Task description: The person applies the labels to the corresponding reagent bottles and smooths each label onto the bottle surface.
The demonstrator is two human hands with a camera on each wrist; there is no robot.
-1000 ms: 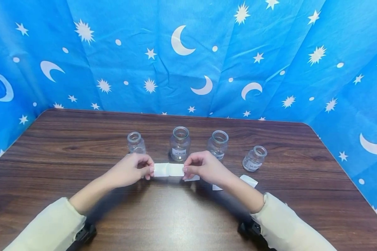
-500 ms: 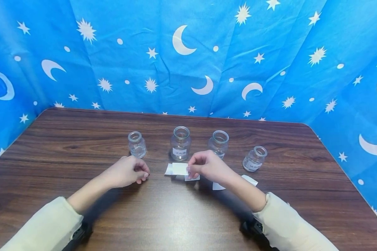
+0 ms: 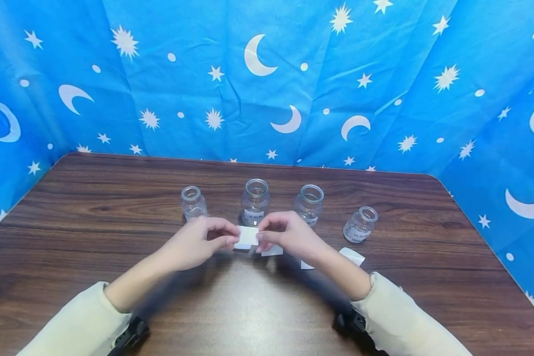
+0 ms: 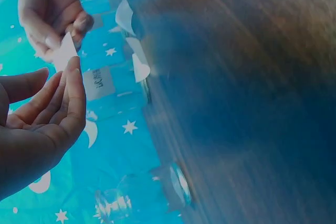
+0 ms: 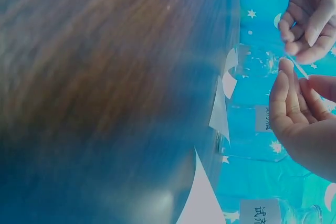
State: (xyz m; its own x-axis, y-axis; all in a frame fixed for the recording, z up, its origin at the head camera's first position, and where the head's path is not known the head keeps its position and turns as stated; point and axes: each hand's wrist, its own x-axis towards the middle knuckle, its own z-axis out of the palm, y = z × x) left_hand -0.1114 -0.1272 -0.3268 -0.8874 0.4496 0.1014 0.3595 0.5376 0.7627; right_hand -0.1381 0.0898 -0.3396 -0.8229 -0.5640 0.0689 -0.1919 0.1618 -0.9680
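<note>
My left hand [image 3: 200, 242] and right hand [image 3: 293, 237] hold a small white paper label [image 3: 248, 235] by its opposite side edges, above the table. Thumb and fingertips pinch it on each side; the left wrist view shows the label [image 4: 65, 53] stretched between the hands. Just beyond stands a clear glass jar [image 3: 255, 200] with a handwritten label on its front. A second labelled jar [image 3: 310, 202] is partly hidden behind my right hand. The leftmost jar [image 3: 193, 202] shows no label; its lower part is hidden by my left hand.
A small labelled jar [image 3: 360, 225] stands at the right. White paper pieces lie on the wood-grain table [image 3: 115, 198]: one [image 3: 242, 246] below the held label, others [image 3: 272, 250] [image 3: 352, 255] near and under my right arm. A blue star-and-moon curtain [image 3: 222, 94] surrounds the back.
The two joined white pieces came apart. One dropped to the table; my right hand kept the other. My left hand drew back empty, then moved right and took the label's left edge.
</note>
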